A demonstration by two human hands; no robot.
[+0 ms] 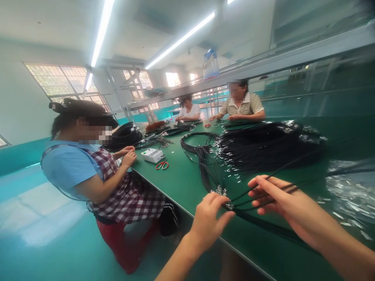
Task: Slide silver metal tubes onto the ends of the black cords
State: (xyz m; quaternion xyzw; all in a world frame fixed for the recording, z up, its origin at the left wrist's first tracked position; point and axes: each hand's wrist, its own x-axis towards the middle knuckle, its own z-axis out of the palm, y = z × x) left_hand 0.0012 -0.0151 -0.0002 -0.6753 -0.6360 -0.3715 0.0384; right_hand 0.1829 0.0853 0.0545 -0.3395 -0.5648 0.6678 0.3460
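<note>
The left hand [209, 220] pinches the metal-tipped ends of a bundle of black cables [258, 191] on the green table [181, 183]; the right hand [275, 197] loosely grips the strands. Clear plastic bags [351, 191] lie beside.

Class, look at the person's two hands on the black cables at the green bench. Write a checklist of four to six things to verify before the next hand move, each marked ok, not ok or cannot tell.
1. Left hand pinches the cable ends at the metal connectors: ok.
2. Right hand has several black cables running through its fingers: ok.
3. Held cables kept apart from the big black bundle behind: cannot tell, the strands overlap.
4. Green table bare near the left hand: ok.
5. Red-handled scissors lie away from both hands: ok.
6. Co-worker's hands away from the held cables: ok.
</note>
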